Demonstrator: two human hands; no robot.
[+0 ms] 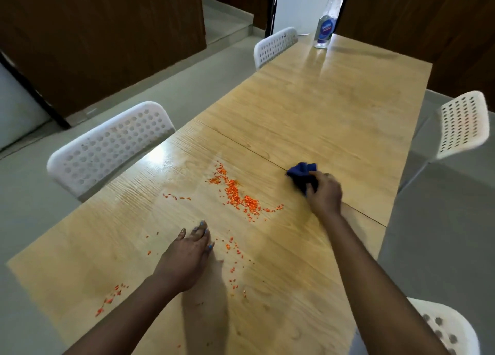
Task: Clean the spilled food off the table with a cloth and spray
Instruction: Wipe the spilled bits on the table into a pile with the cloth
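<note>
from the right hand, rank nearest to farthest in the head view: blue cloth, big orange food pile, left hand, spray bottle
1. Blue cloth: gripped by the right hand.
2. Big orange food pile: just to its left on the table.
3. Left hand: flat on the near part of the table.
4. Spray bottle: at the far end.

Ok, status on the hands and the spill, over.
Right hand gripping blue cloth on table, right of the spill. Left hand flat, empty. Orange bits still scattered. Spray bottle at far end. Nothing blocking.

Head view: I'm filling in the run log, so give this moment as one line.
right hand: grips blue cloth on table | left hand: flat, empty | orange crumbs: uncleared | spray bottle: far end
</note>
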